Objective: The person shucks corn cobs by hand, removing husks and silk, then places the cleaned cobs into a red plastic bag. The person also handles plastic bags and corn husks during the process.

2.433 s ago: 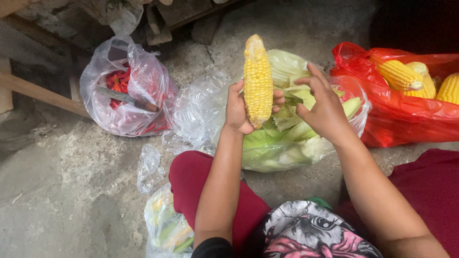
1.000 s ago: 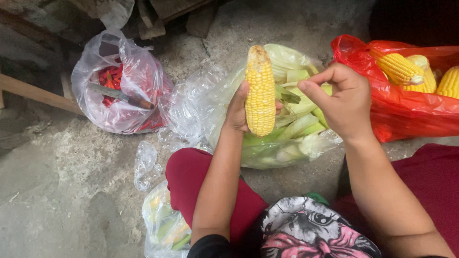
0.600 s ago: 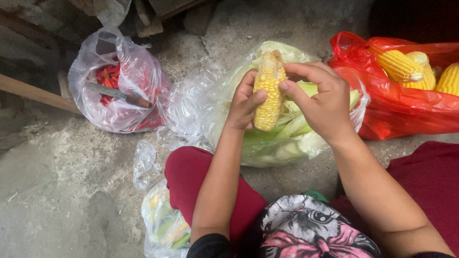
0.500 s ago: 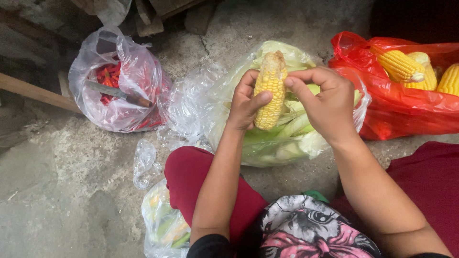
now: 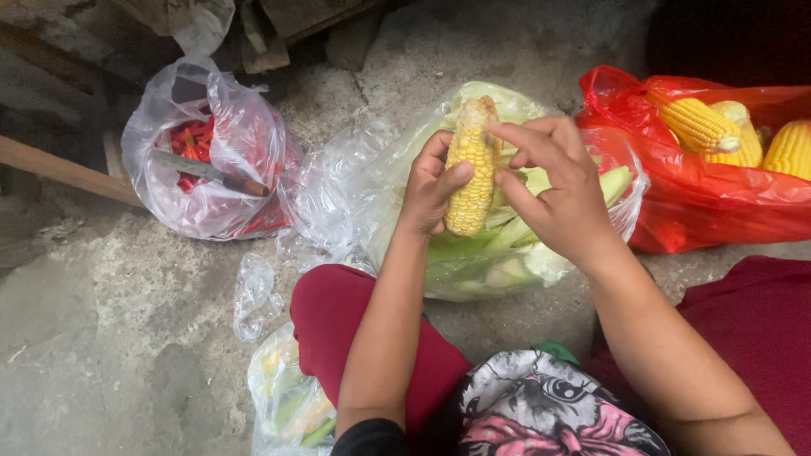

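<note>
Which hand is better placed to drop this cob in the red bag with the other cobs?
Right hand, probably: it touches the corn cob and sits nearer the red bag; the left hand grips from the far side.
</note>
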